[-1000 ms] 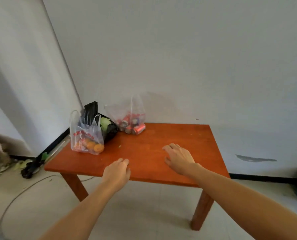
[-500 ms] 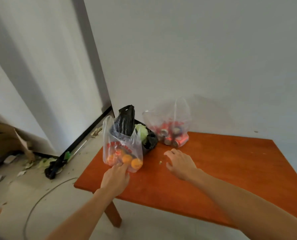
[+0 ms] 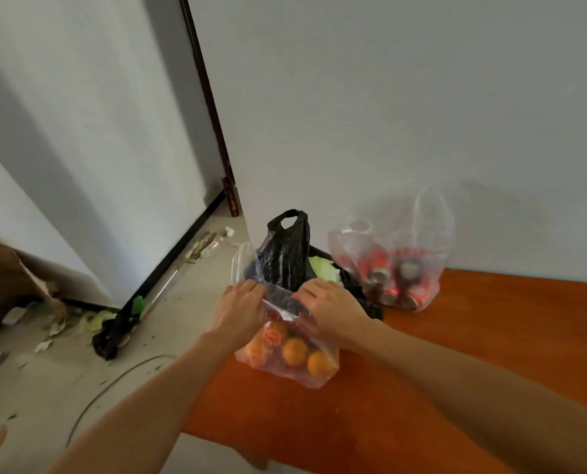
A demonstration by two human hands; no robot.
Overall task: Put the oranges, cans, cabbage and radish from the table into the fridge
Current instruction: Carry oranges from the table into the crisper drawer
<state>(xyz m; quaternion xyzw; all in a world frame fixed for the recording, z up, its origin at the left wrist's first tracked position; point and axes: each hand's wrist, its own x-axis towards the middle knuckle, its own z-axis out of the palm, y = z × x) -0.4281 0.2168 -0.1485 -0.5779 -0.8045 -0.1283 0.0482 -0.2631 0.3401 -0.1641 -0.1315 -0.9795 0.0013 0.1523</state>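
Both hands, left hand (image 3: 240, 311) and right hand (image 3: 329, 309), pinch closed on the clear plastic bag of oranges (image 3: 295, 354) on the orange wooden table (image 3: 456, 371); the black plastic bag (image 3: 287, 254) stands just behind, the clear bag of red cans (image 3: 398, 271) beside it.

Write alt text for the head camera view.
Both hands, left hand and right hand, grip the top of a clear bag of oranges on an orange table. Behind it sit a black bag and a bag of cans.
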